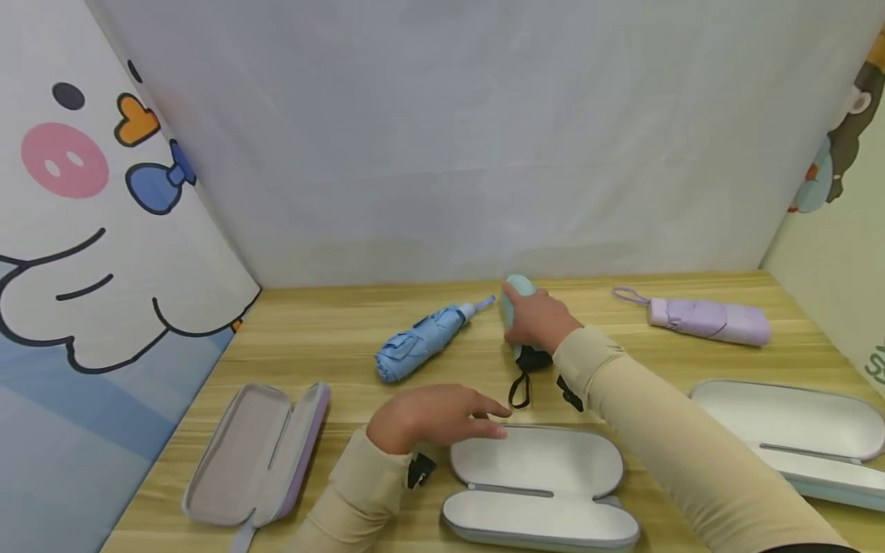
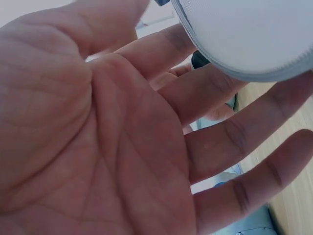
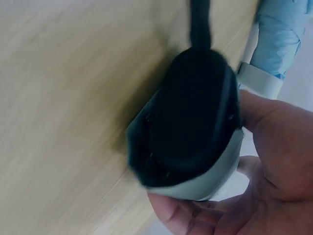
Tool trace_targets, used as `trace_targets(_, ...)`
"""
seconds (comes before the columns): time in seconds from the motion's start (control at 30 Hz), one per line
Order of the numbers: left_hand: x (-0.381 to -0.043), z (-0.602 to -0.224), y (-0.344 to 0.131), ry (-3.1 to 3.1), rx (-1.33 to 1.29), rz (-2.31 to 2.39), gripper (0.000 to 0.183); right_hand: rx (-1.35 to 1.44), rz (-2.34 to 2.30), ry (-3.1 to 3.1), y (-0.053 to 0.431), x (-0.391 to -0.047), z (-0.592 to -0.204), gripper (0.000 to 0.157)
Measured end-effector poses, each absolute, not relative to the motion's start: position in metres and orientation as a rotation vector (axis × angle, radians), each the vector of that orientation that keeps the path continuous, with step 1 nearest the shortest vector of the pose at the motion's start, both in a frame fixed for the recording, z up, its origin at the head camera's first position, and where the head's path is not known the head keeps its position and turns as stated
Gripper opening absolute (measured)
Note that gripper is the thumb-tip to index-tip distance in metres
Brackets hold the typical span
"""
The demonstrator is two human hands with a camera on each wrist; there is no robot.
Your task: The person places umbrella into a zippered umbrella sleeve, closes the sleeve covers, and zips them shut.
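My right hand (image 1: 542, 319) grips a mint-green folding umbrella (image 1: 518, 286) near the back of the table. The umbrella's black handle end (image 3: 190, 112) and black wrist loop (image 1: 520, 392) point toward the front; fingers and thumb lie on either side of it in the right wrist view. Nothing is held by my left hand (image 1: 439, 415), whose fingers stretch loosely over the upper left edge of an open case (image 1: 553, 461) with a white lining. In the left wrist view that case's rim (image 2: 244, 76) covers some of the fingertips; whether they touch it I cannot tell.
A blue folded umbrella (image 1: 422, 342) lies left of the mint one, and a lilac umbrella (image 1: 712, 321) lies at the right. Another open case (image 1: 238, 461), lilac outside, is at the left; a third open case (image 1: 795, 418) sits at the right edge. Fabric walls enclose the table.
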State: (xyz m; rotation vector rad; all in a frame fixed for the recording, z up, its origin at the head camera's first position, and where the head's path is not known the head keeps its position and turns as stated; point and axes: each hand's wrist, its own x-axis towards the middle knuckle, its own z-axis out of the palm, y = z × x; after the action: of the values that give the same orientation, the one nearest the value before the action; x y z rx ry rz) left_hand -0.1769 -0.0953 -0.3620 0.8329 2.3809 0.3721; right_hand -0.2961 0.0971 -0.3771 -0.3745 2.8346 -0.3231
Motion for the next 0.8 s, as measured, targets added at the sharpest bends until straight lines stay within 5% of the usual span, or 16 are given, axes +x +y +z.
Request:
trace_targets(0.43,-0.176,-0.362,-0.093,2.398,0.889,0.37,0.035,-0.333,-0.469,2.755,0.124,-0.297,-0.359,0.094)
trace_targets(0.8,-0.178,-0.364,-0.092,2.397,0.945,0.364,0.029,-0.478,-0.721,2.806,0.143,-0.262,-0.324,0.102)
